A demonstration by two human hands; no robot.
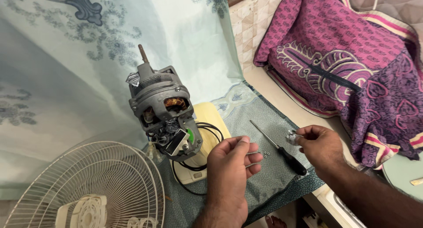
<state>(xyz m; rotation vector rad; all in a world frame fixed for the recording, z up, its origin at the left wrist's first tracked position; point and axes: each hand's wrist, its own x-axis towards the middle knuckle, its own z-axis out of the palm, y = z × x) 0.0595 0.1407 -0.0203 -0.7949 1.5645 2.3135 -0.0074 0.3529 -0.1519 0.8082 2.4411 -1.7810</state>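
A grey fan motor (163, 109) with a bare shaft and copper windings stands on a cream housing (207, 122) with black wires. My left hand (229, 171) hovers in front of it, fingers curled around thin long metal screws. My right hand (319, 144) pinches a small crumpled clear plastic bag (293, 137) between thumb and fingers. Between the two hands lies a black-handled screwdriver (282, 151), with a few tiny nuts (265, 153) beside its shank on the grey-blue cloth (260, 118).
A white wire fan guard (97, 184) lies at the lower left. A pale patterned curtain (88, 56) hangs behind the motor. A bulky object under a magenta patterned cover (343, 56) fills the right. The cloth's edge drops off at the lower right.
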